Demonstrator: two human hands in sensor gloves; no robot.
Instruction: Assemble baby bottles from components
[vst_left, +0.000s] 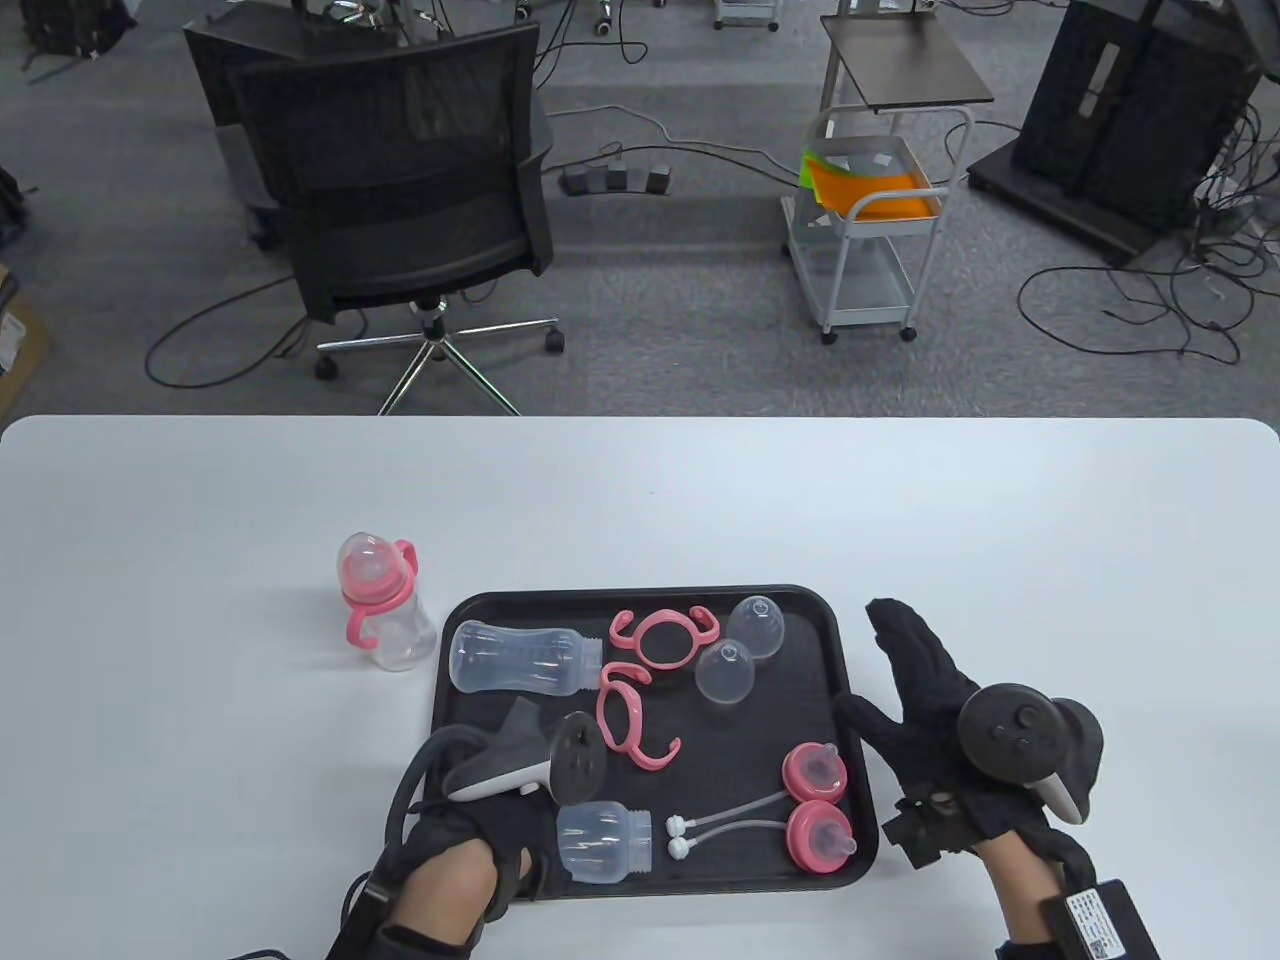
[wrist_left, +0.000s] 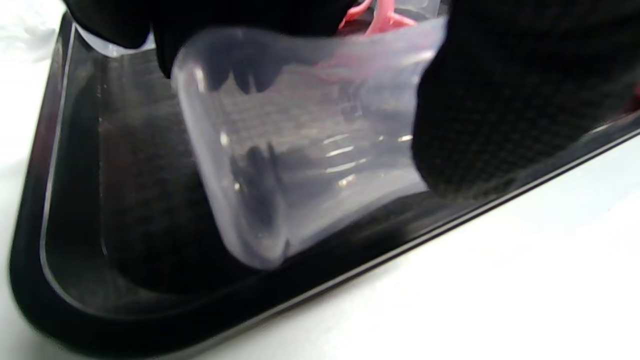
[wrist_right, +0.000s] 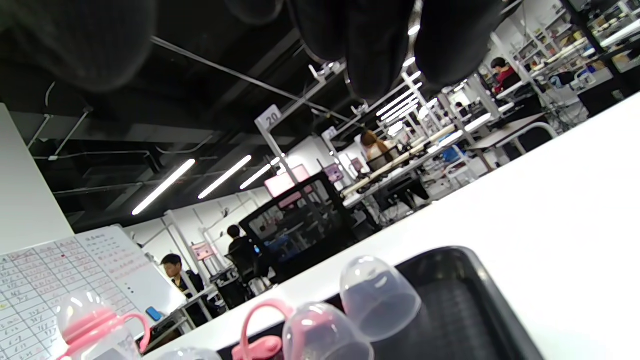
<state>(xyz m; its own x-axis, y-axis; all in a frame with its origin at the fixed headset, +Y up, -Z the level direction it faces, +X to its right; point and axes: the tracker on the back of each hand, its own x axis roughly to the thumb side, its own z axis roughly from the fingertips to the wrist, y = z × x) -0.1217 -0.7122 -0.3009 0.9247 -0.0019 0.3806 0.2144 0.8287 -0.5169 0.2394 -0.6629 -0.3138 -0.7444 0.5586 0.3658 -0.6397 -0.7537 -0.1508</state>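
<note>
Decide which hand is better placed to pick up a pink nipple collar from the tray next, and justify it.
Right. The right hand is free and open beside the tray's right edge, near the pink nipple collars. The left hand already grips a clear bottle body.

In the table view the left hand (vst_left: 470, 850) lies mostly hidden under its tracker (vst_left: 530, 765), so its fingers on the short clear bottle (vst_left: 603, 843) at the tray's (vst_left: 455, 615) near edge cannot be made out. The left wrist view is blurred, with the bottle's neck cut off by dark fingers (wrist_left: 500, 110).
</note>
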